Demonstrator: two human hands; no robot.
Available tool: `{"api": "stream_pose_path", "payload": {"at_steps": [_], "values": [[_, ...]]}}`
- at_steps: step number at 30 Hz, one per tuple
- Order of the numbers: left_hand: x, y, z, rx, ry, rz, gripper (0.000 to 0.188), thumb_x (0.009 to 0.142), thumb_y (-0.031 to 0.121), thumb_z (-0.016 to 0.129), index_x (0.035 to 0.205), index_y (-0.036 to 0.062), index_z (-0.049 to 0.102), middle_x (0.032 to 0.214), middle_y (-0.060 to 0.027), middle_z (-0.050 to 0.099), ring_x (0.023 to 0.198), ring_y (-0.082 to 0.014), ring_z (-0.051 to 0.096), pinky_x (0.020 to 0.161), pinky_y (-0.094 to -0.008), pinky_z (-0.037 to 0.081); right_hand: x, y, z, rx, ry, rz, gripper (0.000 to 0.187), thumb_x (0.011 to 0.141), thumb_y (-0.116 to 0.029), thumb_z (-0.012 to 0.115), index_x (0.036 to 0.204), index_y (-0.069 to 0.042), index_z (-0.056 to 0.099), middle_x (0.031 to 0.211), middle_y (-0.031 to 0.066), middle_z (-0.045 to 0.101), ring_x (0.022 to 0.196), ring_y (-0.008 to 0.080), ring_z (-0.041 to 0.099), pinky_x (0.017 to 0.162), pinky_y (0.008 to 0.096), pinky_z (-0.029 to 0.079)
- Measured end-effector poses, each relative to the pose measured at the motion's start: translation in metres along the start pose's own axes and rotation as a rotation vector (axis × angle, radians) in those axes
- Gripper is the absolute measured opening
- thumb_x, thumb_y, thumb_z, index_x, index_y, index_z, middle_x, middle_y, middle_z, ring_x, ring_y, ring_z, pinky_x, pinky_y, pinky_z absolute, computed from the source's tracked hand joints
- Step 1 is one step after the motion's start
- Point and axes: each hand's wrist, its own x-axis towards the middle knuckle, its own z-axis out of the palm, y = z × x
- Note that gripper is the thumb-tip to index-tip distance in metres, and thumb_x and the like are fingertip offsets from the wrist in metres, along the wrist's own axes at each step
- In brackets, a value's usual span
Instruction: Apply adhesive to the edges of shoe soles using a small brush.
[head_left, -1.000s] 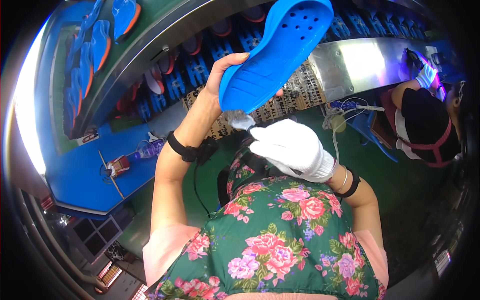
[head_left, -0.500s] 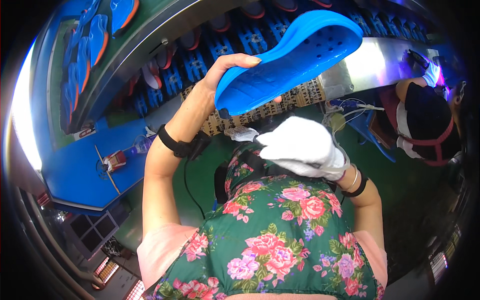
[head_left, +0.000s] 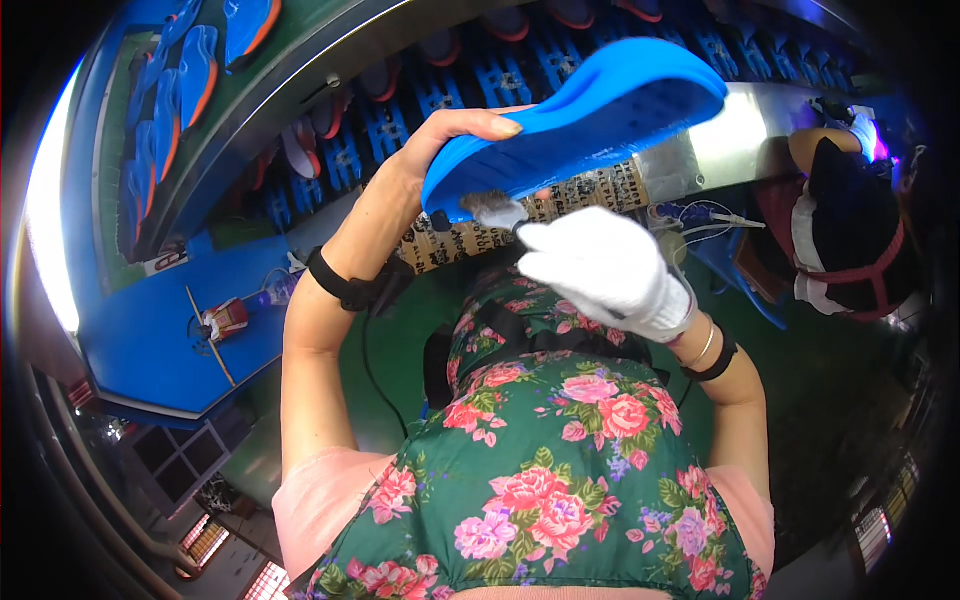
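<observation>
My bare left hand grips a blue shoe sole by its near-left end, thumb on the upper rim. The sole is tilted, so its hollow inner side faces me. In a white knit glove, my right hand is closed round a brush whose handle is mostly hidden in the fingers. The dark bristles meet the inner face of the sole near its left end, close to a small black piece on the rim.
Behind the sole runs a conveyor carrying several blue clamps and shoe parts. More blue-and-orange soles lie on a rack at upper left. A blue table stands left. At right, another person works with a gloved hand.
My right hand has moved up and swung the brush onto the sole's inner face. The sole has tipped, showing less of its inside.
</observation>
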Motion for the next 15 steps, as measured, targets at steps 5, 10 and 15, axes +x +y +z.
{"api": "stream_pose_path", "payload": {"at_steps": [5,10,15], "values": [[-0.001,-0.01,-0.02,-0.081,0.024,-0.002,0.085,0.088,0.044,0.065,0.152,-0.0076,0.043,0.135,-0.0331,0.06,0.112,-0.0468,0.067,0.102,-0.0516,0.053,0.004,-0.003,0.0,0.338,0.078,0.148,0.026,0.079,0.0,0.084,0.103,-0.009,0.08,0.102,0.0118,0.079,0.089,0.0268,0.074,0.076,0.0369,0.059],[-0.001,-0.015,-0.033,-0.265,-0.1,0.133,0.079,0.094,0.043,0.061,0.148,-0.0116,0.047,0.134,-0.0362,0.061,0.111,-0.0483,0.069,0.101,-0.0523,0.056,0.014,-0.005,0.018,0.286,0.065,0.172,0.025,0.079,0.0,0.085,0.102,-0.009,0.081,0.103,0.0117,0.079,0.088,0.0247,0.075,0.078,0.0347,0.058],[0.004,-0.018,-0.032,-0.367,-0.193,0.221,0.083,0.095,0.049,0.057,0.151,-0.0107,0.043,0.135,-0.0367,0.06,0.112,-0.0491,0.069,0.097,-0.0548,0.058,0.018,-0.01,0.026,0.362,0.279,0.386,0.023,0.081,-0.001,0.084,0.103,-0.008,0.081,0.1,0.0091,0.079,0.09,0.0213,0.074,0.08,0.0345,0.059]]}}
